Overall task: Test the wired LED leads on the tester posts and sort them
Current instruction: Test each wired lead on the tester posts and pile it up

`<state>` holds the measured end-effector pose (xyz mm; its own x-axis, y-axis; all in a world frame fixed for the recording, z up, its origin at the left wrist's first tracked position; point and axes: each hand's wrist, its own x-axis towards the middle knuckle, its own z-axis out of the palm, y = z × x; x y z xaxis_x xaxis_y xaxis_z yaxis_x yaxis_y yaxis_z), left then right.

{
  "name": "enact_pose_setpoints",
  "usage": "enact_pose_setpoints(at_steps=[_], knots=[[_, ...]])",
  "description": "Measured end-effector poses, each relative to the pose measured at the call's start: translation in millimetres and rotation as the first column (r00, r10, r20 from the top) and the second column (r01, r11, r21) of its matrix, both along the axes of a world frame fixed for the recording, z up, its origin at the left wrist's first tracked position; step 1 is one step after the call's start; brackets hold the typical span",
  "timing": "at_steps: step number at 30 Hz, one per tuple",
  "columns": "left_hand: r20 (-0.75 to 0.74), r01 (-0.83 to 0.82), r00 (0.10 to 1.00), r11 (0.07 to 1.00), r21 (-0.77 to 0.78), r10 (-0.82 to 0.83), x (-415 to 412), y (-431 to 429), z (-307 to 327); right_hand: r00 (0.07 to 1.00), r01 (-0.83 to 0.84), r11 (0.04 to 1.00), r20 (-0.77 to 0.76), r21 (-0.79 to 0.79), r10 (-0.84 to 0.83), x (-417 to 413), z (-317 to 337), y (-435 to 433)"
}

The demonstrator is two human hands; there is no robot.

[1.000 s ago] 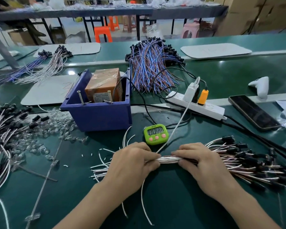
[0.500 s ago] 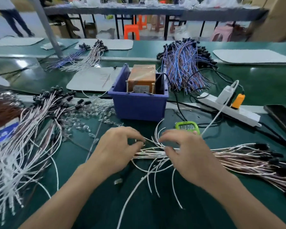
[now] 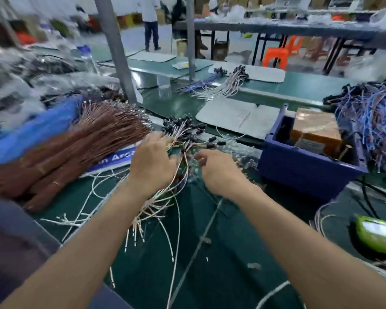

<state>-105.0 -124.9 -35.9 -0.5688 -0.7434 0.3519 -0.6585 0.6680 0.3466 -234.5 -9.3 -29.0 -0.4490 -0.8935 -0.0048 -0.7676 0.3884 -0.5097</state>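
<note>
- The left hand [image 3: 153, 162] grasps a bundle of wires [image 3: 147, 210] on the green table [image 3: 243, 286].
- The right hand [image 3: 218, 170] is just beside it, fingers curled; I cannot tell whether it holds anything.

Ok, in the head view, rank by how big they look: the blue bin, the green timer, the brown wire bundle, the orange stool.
1. brown wire bundle
2. blue bin
3. green timer, cut by the frame edge
4. orange stool, smallest only because it stands far back
</note>
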Motion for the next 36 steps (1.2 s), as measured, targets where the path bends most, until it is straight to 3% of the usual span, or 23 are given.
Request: enact_pose_setpoints(at_steps=[5,8,14,18,22,24,28,32,36], knots=[[0.163,0.055,0.983,0.980,0.189,-0.087,-3,-38,-27,0.993,0.115,0.992,-0.006,-0.047,-0.116,1,-10,-54],[0.245,0.040,0.967,0.994,0.101,-0.064,-5,-37,-49,0.985,0.129,0.988,-0.100,-0.085,-0.137,-4,-17,-72],[0.193,0.035,0.980,0.998,0.051,-0.044,-7,-36,-58,0.975,0.015,0.999,-0.222,0.035,-0.007,-17,-12,-97],[0.120,0.043,0.991,0.996,0.081,-0.053,-4,-35,-57,0.956,0.025,1.000,-0.293,-0.005,-0.025,-14,-5,-95],[0.018,0.079,0.997,0.994,0.074,-0.080,-2,-38,-56,0.990,0.008,0.998,-0.138,0.056,0.000,-11,-5,-96],[-0.008,0.088,0.996,0.993,0.076,-0.088,-1,-38,-56,0.988,-0.005,0.995,-0.154,0.103,0.021,-9,-2,-99],[-0.065,0.113,0.992,0.990,0.085,-0.108,1,-39,-54,0.993,0.104,0.994,-0.058,0.019,-0.103,-8,9,-101],[-0.166,0.058,0.986,0.978,0.199,-0.025,-1,-39,-48,0.921,0.272,0.939,0.340,-0.211,-0.190,-4,31,-79],[-0.325,0.060,0.945,0.954,0.293,0.041,4,-28,-33,0.790,0.340,0.844,0.613,-0.416,-0.016,0,69,-37]])
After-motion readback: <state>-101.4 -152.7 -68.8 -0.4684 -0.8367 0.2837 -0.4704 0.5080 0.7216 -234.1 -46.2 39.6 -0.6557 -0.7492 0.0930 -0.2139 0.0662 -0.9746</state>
